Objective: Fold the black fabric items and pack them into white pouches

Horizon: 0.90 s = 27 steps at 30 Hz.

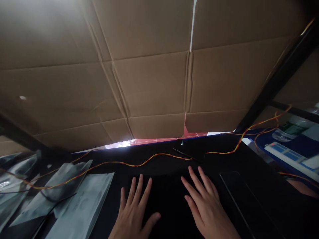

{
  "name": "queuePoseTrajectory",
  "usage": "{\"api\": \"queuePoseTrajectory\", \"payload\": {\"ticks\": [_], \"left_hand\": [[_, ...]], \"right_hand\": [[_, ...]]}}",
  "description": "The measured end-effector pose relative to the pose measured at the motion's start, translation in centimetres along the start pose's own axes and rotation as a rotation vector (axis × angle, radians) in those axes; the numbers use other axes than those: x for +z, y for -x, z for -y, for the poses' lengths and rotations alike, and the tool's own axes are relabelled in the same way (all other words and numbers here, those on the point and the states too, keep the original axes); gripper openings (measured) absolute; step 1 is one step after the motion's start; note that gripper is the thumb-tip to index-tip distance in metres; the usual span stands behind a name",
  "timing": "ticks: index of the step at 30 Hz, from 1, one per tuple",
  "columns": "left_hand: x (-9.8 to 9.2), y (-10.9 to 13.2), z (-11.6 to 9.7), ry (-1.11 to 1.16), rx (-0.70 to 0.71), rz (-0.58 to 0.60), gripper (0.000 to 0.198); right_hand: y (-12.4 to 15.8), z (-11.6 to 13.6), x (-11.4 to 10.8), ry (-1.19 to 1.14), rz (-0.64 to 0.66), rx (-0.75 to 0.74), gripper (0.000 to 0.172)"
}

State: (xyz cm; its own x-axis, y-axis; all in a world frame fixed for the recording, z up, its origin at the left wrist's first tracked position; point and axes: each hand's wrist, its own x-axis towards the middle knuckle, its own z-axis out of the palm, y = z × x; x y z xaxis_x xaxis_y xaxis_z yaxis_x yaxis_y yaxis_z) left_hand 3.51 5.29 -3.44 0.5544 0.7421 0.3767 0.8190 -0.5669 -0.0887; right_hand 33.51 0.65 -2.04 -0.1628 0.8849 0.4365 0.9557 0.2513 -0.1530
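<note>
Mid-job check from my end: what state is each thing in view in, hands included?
Left hand: palm down, fingers spread, holding nothing.
Right hand: palm down, fingers spread, holding nothing.
Small black device: light on.
Power strip: red light on.
Red-yellow wire: slack, uncoiled.
Dark slab: lying flat, no light showing.
Plastic bottle: on its side; cap unclear.
Cardboard: creased, gap between panels.
</note>
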Motion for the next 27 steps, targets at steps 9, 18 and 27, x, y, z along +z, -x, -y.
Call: {"api": "queuePoseTrajectory", "payload": {"ticks": [9,18,27], "left_hand": [[2.6,-0.8,0.5,-0.019,-0.007,-0.03,0.071],[-0.9,-5.5,2.6,0.023,-0.142,0.126,0.053],[-6.4,-3.1,3.5,0.102,0.041,0.016,0.032]], "right_hand": [[1.7,-0.5,2.6,-0.003,0.107,0.038,0.061],[-2.8,-3.3,0.5,0.039,-0.04,0.157,0.039],[-0.2,-3.8,-3.3,-0.066,-0.095,0.009,0.028]]}}
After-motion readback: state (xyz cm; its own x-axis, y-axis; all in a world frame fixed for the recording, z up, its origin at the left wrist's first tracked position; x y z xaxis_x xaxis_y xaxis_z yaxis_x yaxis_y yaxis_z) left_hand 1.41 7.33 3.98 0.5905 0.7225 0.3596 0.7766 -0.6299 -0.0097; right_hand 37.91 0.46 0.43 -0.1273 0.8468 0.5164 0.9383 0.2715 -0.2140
